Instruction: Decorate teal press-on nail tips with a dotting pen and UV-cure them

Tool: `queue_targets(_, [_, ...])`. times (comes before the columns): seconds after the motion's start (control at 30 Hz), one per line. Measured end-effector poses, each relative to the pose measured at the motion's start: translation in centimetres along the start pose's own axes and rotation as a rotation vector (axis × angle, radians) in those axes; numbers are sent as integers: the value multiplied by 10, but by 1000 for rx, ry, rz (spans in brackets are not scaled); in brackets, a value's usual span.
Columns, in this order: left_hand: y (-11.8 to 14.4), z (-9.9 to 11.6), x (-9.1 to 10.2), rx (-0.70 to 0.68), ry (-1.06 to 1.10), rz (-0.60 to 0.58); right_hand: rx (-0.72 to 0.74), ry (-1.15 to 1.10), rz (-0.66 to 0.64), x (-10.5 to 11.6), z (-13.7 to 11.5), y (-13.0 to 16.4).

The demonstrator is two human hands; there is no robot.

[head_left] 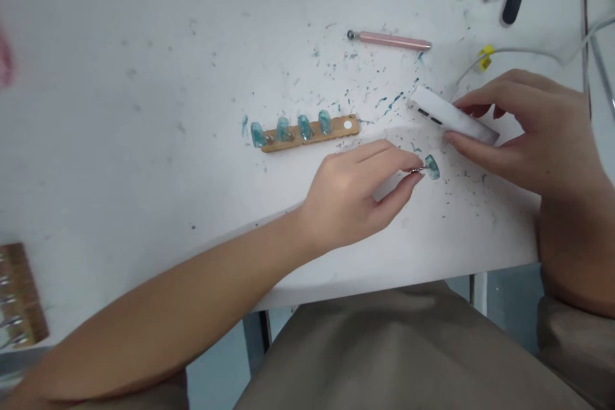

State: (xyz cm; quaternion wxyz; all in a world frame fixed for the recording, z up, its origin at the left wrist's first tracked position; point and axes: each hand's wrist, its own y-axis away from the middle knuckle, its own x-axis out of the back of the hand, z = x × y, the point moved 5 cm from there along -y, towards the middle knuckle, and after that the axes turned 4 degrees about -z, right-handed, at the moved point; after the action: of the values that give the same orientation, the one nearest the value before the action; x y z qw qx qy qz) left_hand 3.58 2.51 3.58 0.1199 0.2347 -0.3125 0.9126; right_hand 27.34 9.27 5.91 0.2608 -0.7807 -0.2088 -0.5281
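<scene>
Filing a little blue nail

The left hand point(358, 195) fingers pinch the blue nail point(431, 166) on its pin, just above the desk point(144, 109). The right hand point(523, 134) fingers squeeze the white file block point(451, 116). Rub softly, hold steady.

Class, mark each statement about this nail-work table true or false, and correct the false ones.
1. The left hand pinches a teal nail tip on a small pin. True.
2. The right hand holds a pink pen. False: it holds a white block; the pink tool lies alone on the table.
3. The wooden strip carries four teal tips. True.
4. The table is spotless. False: teal flecks are scattered over it.
5. The wooden strip lies under the right hand. False: it lies left of both hands.
</scene>
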Motion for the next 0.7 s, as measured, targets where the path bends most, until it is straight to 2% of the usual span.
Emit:
queue_targets(0.3, [0, 0, -1, -47, 3, -28, 28, 24, -49, -7, 7, 1])
queue_targets(0.43, [-2, 2, 0, -158, 70, -31, 74, -5, 32, -1, 0, 1])
queue_targets(0.57, [-2, 6, -2, -323, 89, -79, 145, -182, 189, 10, -17, 3])
queue_targets(0.63, [-1, 9, -4, -379, 86, -132, 170, -304, 177, 11, -28, 3])
queue_targets(0.7, [-1, 13, -5, -414, 85, -171, 183, -390, 107, 10, -40, 2])
